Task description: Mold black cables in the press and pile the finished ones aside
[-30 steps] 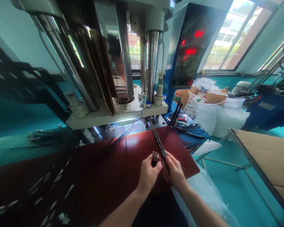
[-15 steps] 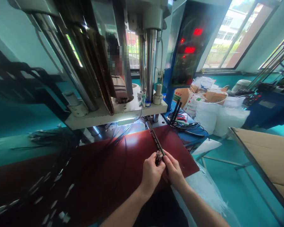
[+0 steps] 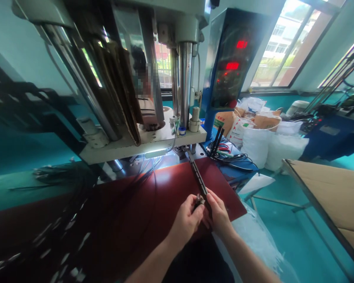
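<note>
My left hand (image 3: 186,222) grips a small bunch of cable ends with metal tips (image 3: 198,201), and thin black wires (image 3: 141,196) run away across the sheet toward the press. My right hand (image 3: 218,214) holds the near end of a long black slotted metal strip (image 3: 197,175). The strip's far end reaches under the press, and the cable tips sit against the strip near its near end. Fingers hide part of the tips and the strip's lowest end. Both hands are above a dark red work sheet (image 3: 177,188).
A vertical press with chrome columns (image 3: 185,78) and a lit white platen (image 3: 141,145) stands ahead, with a red-digit control panel (image 3: 230,59) at its right. A person (image 3: 146,114) stands behind it. Several white sacks (image 3: 256,147) lie at right, and black cable bundles (image 3: 65,177) lie at left.
My left hand has moved slightly right, with the cable ends now closer against the strip. The strip has shifted a little, and the view has tilted slightly.
</note>
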Action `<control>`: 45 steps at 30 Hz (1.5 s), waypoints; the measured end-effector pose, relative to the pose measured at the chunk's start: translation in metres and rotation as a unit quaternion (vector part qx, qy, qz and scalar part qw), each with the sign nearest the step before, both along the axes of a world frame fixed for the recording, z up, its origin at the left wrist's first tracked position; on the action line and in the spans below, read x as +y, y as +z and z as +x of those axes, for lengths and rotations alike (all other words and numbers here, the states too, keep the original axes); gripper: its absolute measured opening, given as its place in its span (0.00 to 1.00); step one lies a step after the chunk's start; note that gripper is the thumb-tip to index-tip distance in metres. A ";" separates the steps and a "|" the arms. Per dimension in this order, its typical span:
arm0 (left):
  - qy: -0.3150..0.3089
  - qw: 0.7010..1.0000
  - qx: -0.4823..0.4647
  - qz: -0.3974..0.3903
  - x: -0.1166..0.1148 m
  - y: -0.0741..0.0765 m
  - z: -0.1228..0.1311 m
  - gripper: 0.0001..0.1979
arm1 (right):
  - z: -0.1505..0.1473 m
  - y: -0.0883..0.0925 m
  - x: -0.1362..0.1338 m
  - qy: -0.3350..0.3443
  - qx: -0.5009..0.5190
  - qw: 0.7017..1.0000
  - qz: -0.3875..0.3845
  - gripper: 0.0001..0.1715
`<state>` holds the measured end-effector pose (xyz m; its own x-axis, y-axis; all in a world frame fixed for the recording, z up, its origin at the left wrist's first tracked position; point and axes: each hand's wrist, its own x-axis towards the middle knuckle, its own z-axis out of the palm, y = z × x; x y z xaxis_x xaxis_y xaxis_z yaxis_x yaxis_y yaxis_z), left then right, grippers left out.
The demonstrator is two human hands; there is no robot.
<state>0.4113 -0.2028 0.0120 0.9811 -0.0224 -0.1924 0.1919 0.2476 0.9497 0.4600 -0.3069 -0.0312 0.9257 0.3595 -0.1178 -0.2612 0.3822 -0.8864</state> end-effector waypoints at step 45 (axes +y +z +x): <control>0.076 0.983 0.134 -0.104 0.024 0.000 0.014 0.13 | 0.003 -0.002 -0.005 0.113 -0.054 0.988 -0.086 0.36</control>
<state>0.4255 -0.1789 0.0125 0.8910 0.0547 -0.4507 0.3737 0.4754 0.7965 0.4629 -0.3115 -0.0336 0.8350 0.5411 -0.0999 -0.2231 0.1668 -0.9604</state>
